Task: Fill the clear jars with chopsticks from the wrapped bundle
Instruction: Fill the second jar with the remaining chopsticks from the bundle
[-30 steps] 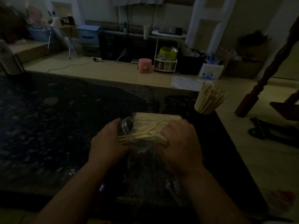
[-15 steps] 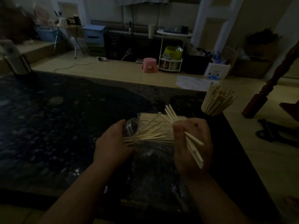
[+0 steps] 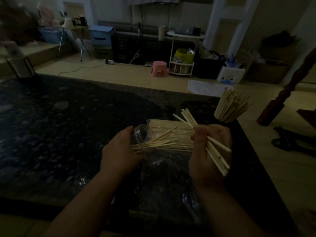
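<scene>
- My right grip (image 3: 210,151) is closed in a fist round a handful of chopsticks (image 3: 217,159), thumb side up. The sticks run slantwise through the fist, with one set of ends poking up and left past my knuckles and the other fanning out below my palm toward the desk's right edge.
- My left grip (image 3: 119,151) is wrapped over a clear jar (image 3: 140,134) that lies on its side on the desk (image 3: 68,134). The fingers curl over its body and the open mouth points away from me.
- A few loose chopsticks (image 3: 160,142) lie splayed from under my left grip across the wrapped bundle (image 3: 172,132). In this dim light I cannot tell whether their near ends sit inside the jar.
- The wrapped bundle lies flat between my two grips, touching the jar's mouth on its left side. Its crinkled plastic wrap (image 3: 164,170) spreads toward me over the dark speckled desk.
- A second jar (image 3: 225,117), packed with upright chopsticks that fan out at the top, stands near the far right corner of the desk, apart from my right grip.
- The desk's right edge runs just beside my right grip, with the tan floor (image 3: 282,168) beyond it. To my left the dark top stretches wide, and its far edge lies well past the bundle.
</scene>
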{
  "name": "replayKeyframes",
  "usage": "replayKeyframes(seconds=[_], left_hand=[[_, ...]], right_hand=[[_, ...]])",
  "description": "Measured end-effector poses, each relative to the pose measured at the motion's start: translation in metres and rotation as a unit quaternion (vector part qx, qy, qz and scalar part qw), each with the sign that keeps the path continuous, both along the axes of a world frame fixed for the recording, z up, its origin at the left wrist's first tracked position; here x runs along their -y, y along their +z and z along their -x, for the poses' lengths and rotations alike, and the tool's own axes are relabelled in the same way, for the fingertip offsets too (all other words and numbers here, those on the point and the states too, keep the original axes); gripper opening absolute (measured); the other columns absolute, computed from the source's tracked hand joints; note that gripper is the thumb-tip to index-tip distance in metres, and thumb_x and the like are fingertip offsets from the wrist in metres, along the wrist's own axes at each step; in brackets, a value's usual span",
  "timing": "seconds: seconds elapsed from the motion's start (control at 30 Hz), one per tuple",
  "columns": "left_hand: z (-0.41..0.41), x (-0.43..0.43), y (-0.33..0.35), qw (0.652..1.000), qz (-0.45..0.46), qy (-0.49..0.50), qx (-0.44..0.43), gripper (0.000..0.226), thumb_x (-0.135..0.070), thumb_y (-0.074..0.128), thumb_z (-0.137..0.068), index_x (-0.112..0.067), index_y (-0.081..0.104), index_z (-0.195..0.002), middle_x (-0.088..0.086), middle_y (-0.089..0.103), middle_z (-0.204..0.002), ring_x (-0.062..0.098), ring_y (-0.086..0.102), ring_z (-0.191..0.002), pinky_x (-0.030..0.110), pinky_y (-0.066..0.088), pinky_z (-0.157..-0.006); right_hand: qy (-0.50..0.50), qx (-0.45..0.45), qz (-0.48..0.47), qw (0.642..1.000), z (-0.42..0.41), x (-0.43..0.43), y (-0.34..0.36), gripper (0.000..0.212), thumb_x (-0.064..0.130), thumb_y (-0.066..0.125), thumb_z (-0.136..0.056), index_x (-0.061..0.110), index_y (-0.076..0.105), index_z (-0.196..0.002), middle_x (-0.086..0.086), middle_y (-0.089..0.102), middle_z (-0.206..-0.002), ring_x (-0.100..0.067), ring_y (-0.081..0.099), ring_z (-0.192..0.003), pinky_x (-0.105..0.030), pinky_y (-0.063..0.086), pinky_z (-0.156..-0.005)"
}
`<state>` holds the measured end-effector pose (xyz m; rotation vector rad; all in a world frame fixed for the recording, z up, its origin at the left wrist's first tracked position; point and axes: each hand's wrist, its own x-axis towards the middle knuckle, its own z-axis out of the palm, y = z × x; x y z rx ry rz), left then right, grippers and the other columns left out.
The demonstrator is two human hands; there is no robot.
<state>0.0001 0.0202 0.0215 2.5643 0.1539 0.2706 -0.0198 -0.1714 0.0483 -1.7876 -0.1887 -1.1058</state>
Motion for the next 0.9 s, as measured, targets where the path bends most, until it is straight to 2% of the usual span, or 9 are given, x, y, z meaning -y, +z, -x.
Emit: replayKeyframes(seconds=[0.07, 0.13, 0.2, 0.33, 0.5, 0.6, 0.67, 0.73, 0.9], left_hand=[[0.0, 0.001, 0.0, 1.0, -0.002, 0.001, 0.002, 0.101, -0.044, 0.083, -0.061, -0.025, 0.034, -0.147, -0.002, 0.046, -0.145, 0.018, 0.047, -0.129, 0.036, 0.039, -0.105], [0.0, 0.001, 0.0, 1.0, -0.003, -0.001, 0.002, 0.101, -0.043, 0.084, -0.061, -0.026, 0.034, -0.147, -0.002, 0.046, -0.145, 0.018, 0.048, -0.128, 0.036, 0.04, -0.105], [0.0, 0.001, 0.0, 1.0, 0.001, -0.004, 0.005, 0.1, -0.043, 0.083, -0.061, -0.025, 0.035, -0.147, -0.002, 0.046, -0.146, 0.018, 0.047, -0.129, 0.036, 0.039, -0.106], [0.0, 0.001, 0.0, 1.0, 0.006, -0.009, 0.015, 0.1, -0.044, 0.083, -0.061, -0.026, 0.035, -0.147, -0.003, 0.046, -0.145, 0.018, 0.047, -0.129, 0.036, 0.039, -0.105], [0.0, 0.003, 0.0, 1.0, 0.001, -0.018, 0.015, 0.098, -0.05, 0.08, -0.064, -0.027, 0.033, -0.148, -0.004, 0.045, -0.146, 0.016, 0.046, -0.13, 0.035, 0.039, -0.106], [0.001, 0.004, 0.001, 1.0, 0.0, -0.02, 0.015, 0.099, -0.053, 0.079, -0.065, -0.026, 0.033, -0.148, -0.004, 0.044, -0.147, 0.016, 0.045, -0.131, 0.033, 0.036, -0.106], [0.001, 0.004, 0.002, 1.0, -0.001, -0.02, 0.014, 0.099, -0.054, 0.079, -0.065, -0.027, 0.032, -0.148, -0.004, 0.043, -0.148, 0.016, 0.044, -0.131, 0.033, 0.036, -0.106], [0.001, 0.004, 0.001, 1.0, 0.0, -0.019, 0.011, 0.099, -0.055, 0.079, -0.065, -0.027, 0.032, -0.148, -0.004, 0.043, -0.148, 0.015, 0.044, -0.131, 0.033, 0.036, -0.106], [0.0, 0.001, -0.001, 1.0, 0.002, -0.017, 0.012, 0.097, -0.057, 0.078, -0.066, -0.027, 0.034, -0.147, -0.004, 0.044, -0.147, 0.016, 0.046, -0.13, 0.035, 0.036, -0.107]], right_hand=[[0.031, -0.024, -0.043, 0.998, 0.001, -0.004, 0.002, 0.029, 0.035, 0.044, -0.097, 0.028, 0.059, -0.073, -0.004, 0.057, -0.079, -0.008, 0.061, -0.066, -0.022, 0.05, -0.062], [0.047, -0.062, -0.1, 0.992, 0.002, -0.008, 0.005, 0.027, 0.04, 0.046, -0.095, 0.033, 0.056, -0.071, -0.001, 0.06, -0.067, -0.012, 0.062, -0.053, -0.023, 0.05, -0.054], [0.061, -0.117, -0.156, 0.979, 0.002, -0.012, 0.007, 0.026, 0.043, 0.054, -0.094, 0.03, 0.059, -0.072, 0.003, 0.062, -0.058, -0.009, 0.061, -0.049, -0.02, 0.051, -0.052], [0.104, -0.224, -0.254, 0.935, -0.002, -0.011, 0.005, 0.027, 0.028, 0.056, -0.095, 0.015, 0.064, -0.072, 0.002, 0.064, -0.054, -0.01, 0.059, -0.046, -0.022, 0.051, -0.047], [0.096, -0.267, -0.202, 0.937, -0.005, -0.01, 0.005, 0.017, 0.021, 0.07, -0.087, 0.019, 0.062, -0.072, 0.008, 0.063, -0.064, 0.004, 0.06, -0.055, -0.008, 0.044, -0.052], [0.08, -0.255, -0.198, 0.943, -0.008, -0.011, 0.004, 0.016, 0.02, 0.075, -0.082, 0.02, 0.059, -0.08, 0.003, 0.065, -0.077, -0.002, 0.061, -0.065, -0.018, 0.05, -0.059], [0.079, -0.269, -0.215, 0.936, -0.009, -0.01, 0.004, 0.013, 0.022, 0.071, -0.085, 0.016, 0.06, -0.083, -0.003, 0.064, -0.074, -0.007, 0.06, -0.061, -0.023, 0.05, -0.055], [0.096, -0.286, -0.227, 0.926, -0.008, -0.01, 0.004, 0.013, 0.021, 0.066, -0.089, 0.01, 0.061, -0.085, -0.005, 0.062, -0.069, -0.003, 0.057, -0.053, -0.017, 0.046, -0.049], [0.136, -0.262, -0.306, 0.905, -0.006, -0.012, 0.004, 0.02, 0.019, 0.043, -0.101, 0.012, 0.057, -0.089, -0.004, 0.058, -0.077, -0.012, 0.057, -0.06, -0.026, 0.05, -0.055]])
